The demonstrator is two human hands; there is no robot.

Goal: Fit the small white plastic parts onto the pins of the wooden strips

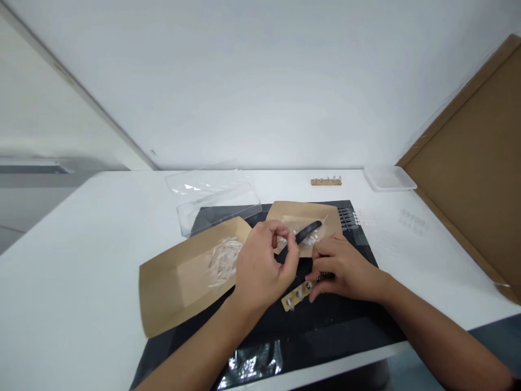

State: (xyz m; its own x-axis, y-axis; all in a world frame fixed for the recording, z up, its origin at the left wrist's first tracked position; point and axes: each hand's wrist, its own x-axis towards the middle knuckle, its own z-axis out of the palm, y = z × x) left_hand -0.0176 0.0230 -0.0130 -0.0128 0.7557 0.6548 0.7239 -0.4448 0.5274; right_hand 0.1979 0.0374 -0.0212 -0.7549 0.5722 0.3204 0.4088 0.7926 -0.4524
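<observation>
Head view: the black mat [325, 326] lies on the white table [81, 250] and serves as the landmark for everything else.

Over the middle of the mat, the left hand [260, 266] has its fingers curled and pinched together on the lower end of a black tool [303, 234], a slim dark handle that slants up and to the right, its far end lying over the smaller kraft paper tray [329, 214] at the mat's far edge.

Just right of that, the right hand [345, 269] lies low on the mat, fingers bent down and closed on the right end of a small wooden strip with metal pins [296, 296]. The strip rests flat on the mat near its centre, its left end free and tilted toward the near edge.

On the mat's left side, partly overhanging onto the table, sits a larger kraft paper tray [171, 282] holding a heap of pale thin slivers [223, 260].

Beyond the mat's far left corner lies a clear plastic lid [215, 203]. Past the far edge sits a second wooden strip with pins [326, 181], and to the far right a shallow clear tray [388, 178]. A brown board [476, 163] leans well right of the mat.
</observation>
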